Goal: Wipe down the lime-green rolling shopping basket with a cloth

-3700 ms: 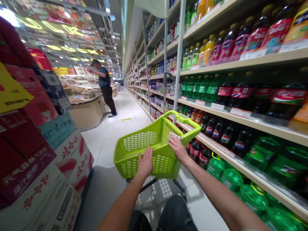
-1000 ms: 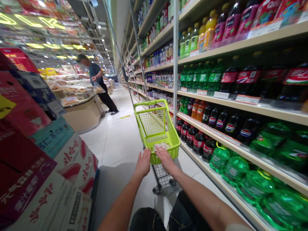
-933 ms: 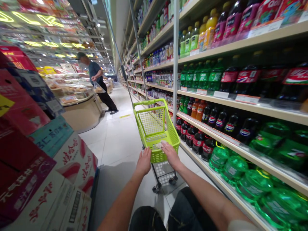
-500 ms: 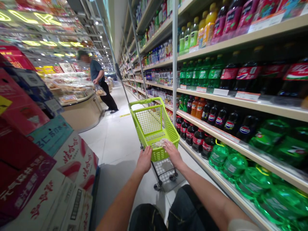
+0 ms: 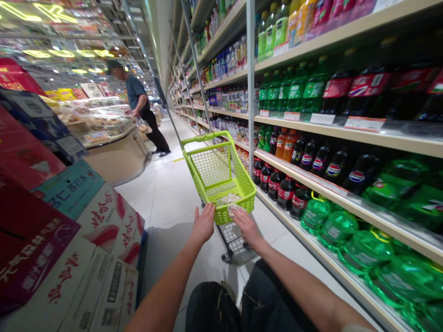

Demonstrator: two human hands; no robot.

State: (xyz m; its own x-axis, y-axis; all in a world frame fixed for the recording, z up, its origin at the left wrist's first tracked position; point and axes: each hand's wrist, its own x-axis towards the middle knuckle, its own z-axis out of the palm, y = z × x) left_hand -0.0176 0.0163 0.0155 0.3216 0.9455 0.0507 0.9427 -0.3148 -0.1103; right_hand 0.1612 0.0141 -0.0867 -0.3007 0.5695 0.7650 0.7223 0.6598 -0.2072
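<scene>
A lime-green plastic shopping cart basket (image 5: 245,186) on a dark wheeled frame stands in front of me. My right hand (image 5: 246,225) presses a crumpled whitish cloth (image 5: 234,210) against the outside of its near wall, just under the rim. Another patch of whitish, patterned material (image 5: 230,198) lies inside the basket behind that rim; whether it joins the cloth I cannot tell. At the near left corner, my left hand (image 5: 204,224) rests with its fingers stretched along the basket and its thumb apart. My knees are bent below the cart.
Shelves of soda bottles (image 5: 316,207) line the right side, green jugs lowest. Stacked drink cartons (image 5: 100,221) stand close on the left. Farther off, a person (image 5: 140,103) with a bag stands by a round display counter (image 5: 117,157). White tiled floor (image 5: 159,198) runs down the aisle.
My right hand has moved down and left with the cloth, from the rim to the near wall's outside. My left hand has shifted slightly up and left. The view has turned a little.
</scene>
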